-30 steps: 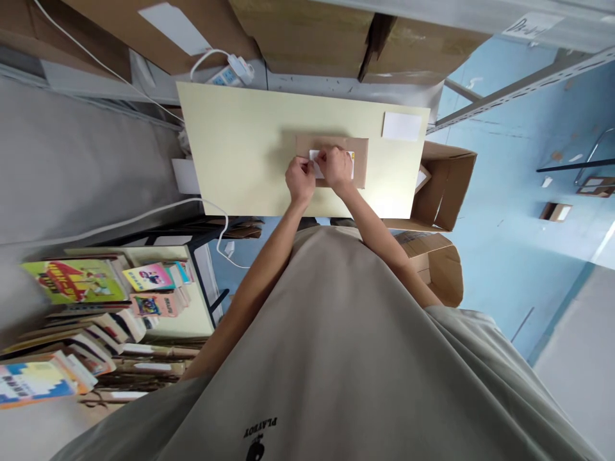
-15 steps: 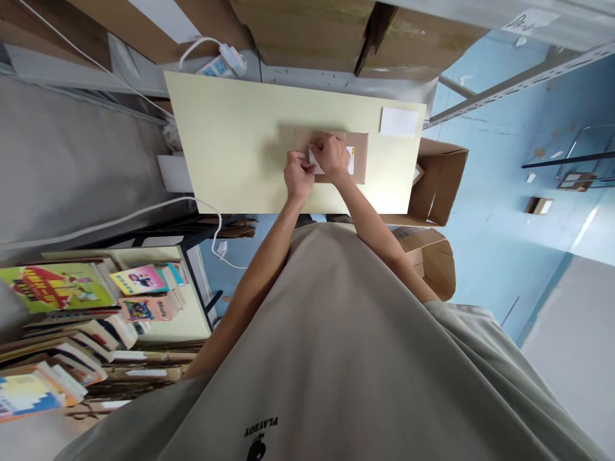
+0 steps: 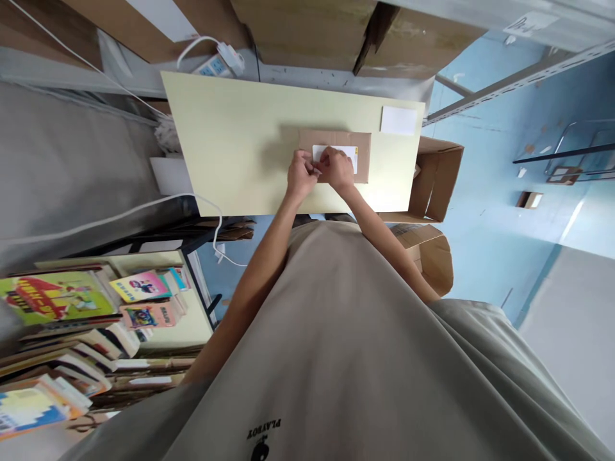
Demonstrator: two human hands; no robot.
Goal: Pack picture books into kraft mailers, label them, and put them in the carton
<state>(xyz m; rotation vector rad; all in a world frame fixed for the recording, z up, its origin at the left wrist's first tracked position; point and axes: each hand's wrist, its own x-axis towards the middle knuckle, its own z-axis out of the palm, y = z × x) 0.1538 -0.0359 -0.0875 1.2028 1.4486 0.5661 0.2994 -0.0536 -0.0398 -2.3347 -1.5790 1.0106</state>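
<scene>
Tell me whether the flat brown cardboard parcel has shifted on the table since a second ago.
No. The flat brown cardboard parcel keeps its place beside the white paper slip on the pale yellow table; only the camera moved.

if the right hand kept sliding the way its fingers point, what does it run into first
The right hand points up and left over the white label on the brown package. It would probably meet the left hand first, though depth is unclear.

Your grey T-shirt carries the word "PLAYBOY" in black letters, upside down from this view, above a small black logo. A white tag on the metal shelf rail bears handwriting too faint to read. The colourful book covers at your left show large lettering that stays illegible.
</scene>
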